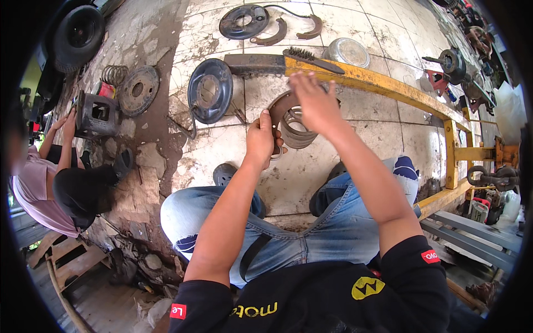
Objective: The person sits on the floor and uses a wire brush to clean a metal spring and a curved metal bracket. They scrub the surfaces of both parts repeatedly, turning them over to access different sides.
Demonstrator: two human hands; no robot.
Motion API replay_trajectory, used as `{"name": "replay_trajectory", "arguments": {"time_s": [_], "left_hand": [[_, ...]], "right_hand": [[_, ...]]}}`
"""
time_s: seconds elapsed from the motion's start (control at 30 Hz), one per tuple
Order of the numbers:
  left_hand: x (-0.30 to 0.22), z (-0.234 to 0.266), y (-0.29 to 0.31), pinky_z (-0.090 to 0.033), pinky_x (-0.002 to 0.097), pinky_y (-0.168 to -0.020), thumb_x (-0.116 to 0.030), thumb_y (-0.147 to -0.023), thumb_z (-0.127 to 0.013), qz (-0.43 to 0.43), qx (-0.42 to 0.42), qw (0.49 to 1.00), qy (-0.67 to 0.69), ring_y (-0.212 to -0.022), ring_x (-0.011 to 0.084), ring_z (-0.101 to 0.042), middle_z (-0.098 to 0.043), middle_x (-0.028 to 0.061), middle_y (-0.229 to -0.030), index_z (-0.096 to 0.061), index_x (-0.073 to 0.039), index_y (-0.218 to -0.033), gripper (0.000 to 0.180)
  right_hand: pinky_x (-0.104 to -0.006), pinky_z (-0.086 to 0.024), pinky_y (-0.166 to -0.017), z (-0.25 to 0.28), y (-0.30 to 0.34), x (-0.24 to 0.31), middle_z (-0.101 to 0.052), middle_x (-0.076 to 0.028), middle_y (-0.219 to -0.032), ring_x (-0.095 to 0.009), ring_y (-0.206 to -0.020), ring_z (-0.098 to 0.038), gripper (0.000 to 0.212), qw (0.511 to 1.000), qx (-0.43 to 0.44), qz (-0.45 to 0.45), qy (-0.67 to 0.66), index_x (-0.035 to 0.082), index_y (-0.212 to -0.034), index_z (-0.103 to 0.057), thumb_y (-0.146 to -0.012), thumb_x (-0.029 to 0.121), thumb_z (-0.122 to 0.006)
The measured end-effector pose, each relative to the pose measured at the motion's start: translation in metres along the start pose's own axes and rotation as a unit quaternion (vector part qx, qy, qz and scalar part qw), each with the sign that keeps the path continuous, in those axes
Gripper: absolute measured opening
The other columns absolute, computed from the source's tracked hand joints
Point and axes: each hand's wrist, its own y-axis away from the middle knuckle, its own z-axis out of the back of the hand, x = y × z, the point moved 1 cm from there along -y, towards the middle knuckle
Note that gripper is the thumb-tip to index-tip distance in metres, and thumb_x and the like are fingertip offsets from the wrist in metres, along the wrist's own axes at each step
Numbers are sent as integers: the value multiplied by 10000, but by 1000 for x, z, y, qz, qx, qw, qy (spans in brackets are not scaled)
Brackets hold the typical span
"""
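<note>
My left hand (pixel 260 140) is closed around the near end of a curved, rusty brake shoe (pixel 284 104), held up above the tiled floor. Over the shoe's far side lies my right hand (pixel 315 102), its fingers stretched out and the thumb apart; whether the palm touches the shoe is hidden. A coil spring (pixel 298 136) shows below the shoe, between my hands. Just beyond my right fingertips, a wire brush (pixel 317 62) rests bristles up on a yellow metal beam (pixel 383 89). A dark brake backing plate (pixel 210 91) stands to the left of my hands.
Farther off lie another backing plate (pixel 244 23), two loose brake shoes (pixel 271 34) and a round metal drum (pixel 347 51). The yellow frame runs along my right, with a heavy hook (pixel 494 177). At left, a person (pixel 44 188) sits handling a dark metal housing (pixel 95 116) beside a rusty disc (pixel 139 90).
</note>
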Motion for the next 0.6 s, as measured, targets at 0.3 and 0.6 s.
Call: {"name": "replay_trajectory", "arguments": {"time_s": [0.3, 0.6], "left_hand": [[-3, 2, 1, -533, 337, -436, -480, -1015, -421, 5, -7, 1000, -15, -498, 129, -516, -518, 44, -704, -520, -26, -1074, 469], [1, 3, -3, -527, 332, -428, -471, -1007, -456, 6, -27, 1000, 7, -483, 126, -515, -535, 46, -685, -547, -16, -1075, 469]], "right_hand": [[-701, -191, -1110, -1, -7, -17, -261, -96, -1588, -307, -1464, -253, 708, 998, 48, -18, -46, 128, -1516, -262, -865, -3, -510], [-701, -200, -1105, -6, -26, -10, -233, -86, -1599, -309, -1457, -268, 725, 996, 83, 4, -28, 106, -1530, -217, -874, -21, -497]]}}
